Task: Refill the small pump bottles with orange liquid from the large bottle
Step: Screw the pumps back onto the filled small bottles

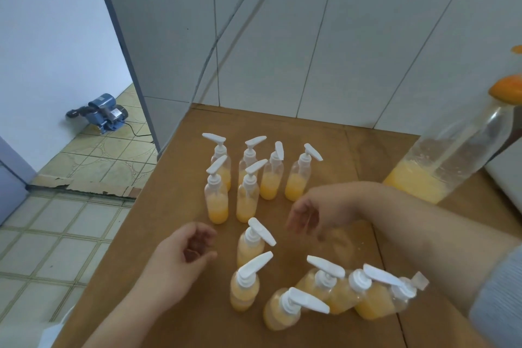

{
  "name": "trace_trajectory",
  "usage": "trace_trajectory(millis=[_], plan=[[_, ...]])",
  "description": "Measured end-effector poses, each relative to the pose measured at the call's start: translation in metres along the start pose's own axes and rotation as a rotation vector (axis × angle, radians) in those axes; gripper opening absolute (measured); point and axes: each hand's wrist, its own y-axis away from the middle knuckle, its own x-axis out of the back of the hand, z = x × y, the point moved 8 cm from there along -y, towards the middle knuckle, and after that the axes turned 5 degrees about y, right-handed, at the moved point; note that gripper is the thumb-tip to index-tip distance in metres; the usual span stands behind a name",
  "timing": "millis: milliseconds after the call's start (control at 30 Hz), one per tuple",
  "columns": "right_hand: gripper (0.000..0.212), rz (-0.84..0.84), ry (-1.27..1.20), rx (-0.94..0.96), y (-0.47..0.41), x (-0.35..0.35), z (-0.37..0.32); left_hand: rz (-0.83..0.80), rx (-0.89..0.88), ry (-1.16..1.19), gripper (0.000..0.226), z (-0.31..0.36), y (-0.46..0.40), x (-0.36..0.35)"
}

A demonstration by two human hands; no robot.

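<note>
You hovered your left hand [183,251] and right hand [310,213], both loosely curled and empty, flanking the centre pump bottle [251,243], large bottle [440,169] parked at two o'clock, likely for pouring.

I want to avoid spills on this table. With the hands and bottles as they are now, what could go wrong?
1. The right hand hovers, blurred, among tightly packed small pump bottles; a brush could topple several.
2. The near bottles look tilted, possibly toppling already, though the wide lens may exaggerate that.
3. The large bottle stands unheld and looks tall and light, being mostly empty; the right forearm could knock it.
</note>
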Motion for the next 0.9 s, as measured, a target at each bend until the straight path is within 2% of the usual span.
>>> trace_trajectory(millis=[133, 233, 300, 500, 667, 800, 900], plan=[[0.060, -0.184, -0.020, 0.072, 0.014, -0.033, 0.001, -0.360, 0.019, 0.067, 0.048, 0.007, 0.006, -0.040], [0.061, -0.250, -0.127, 0.135, 0.012, -0.047, -0.005, -0.487, 0.010, 0.047, 0.052, 0.012, -0.003, -0.054], [0.061, -0.274, -0.104, 0.175, 0.011, -0.051, -0.011, -0.528, 0.009, 0.005, 0.054, 0.014, -0.009, -0.059], [0.055, -0.378, -0.101, 0.250, 0.015, -0.060, -0.022, -0.569, -0.051, -0.095, 0.041, 0.024, -0.021, -0.074], [0.051, -0.342, -0.211, 0.300, 0.010, -0.059, -0.019, -0.512, -0.141, -0.196, 0.032, 0.034, -0.031, -0.081], [0.041, -0.286, -0.362, 0.270, 0.011, -0.054, -0.008, -0.509, -0.247, -0.256, 0.034, 0.046, -0.036, -0.093], [0.056, -0.241, -0.329, 0.227, 0.011, -0.052, -0.001, -0.499, -0.249, -0.206, 0.034, 0.045, -0.041, -0.099]])
